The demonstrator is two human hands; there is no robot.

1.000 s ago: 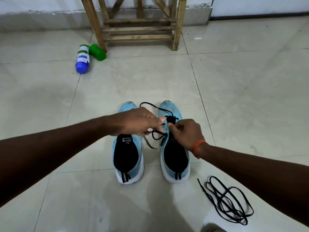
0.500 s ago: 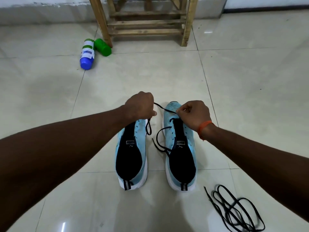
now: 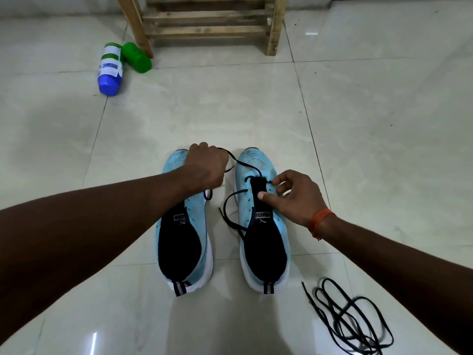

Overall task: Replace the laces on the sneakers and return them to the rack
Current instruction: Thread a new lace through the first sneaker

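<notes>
Black lace [image 3: 239,162] — left hand [image 3: 206,166] fisted round it, right hand [image 3: 298,198] pinching tongue [image 3: 258,185].

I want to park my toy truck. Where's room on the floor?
Bare pale tile lies between the wooden rack and the light blue sneakers, and right of them. Crowded: between the sneakers, where left hand and right hand handle the black lace; by the loose lace coil; by the white blue-capped bottle and green bottle.

Bare floor [image 3: 217,106] lies open between sneakers [image 3: 258,165] and rack [image 3: 210,30]; two bottles [image 3: 110,67] lie left, loose lace [image 3: 345,321] right.
</notes>
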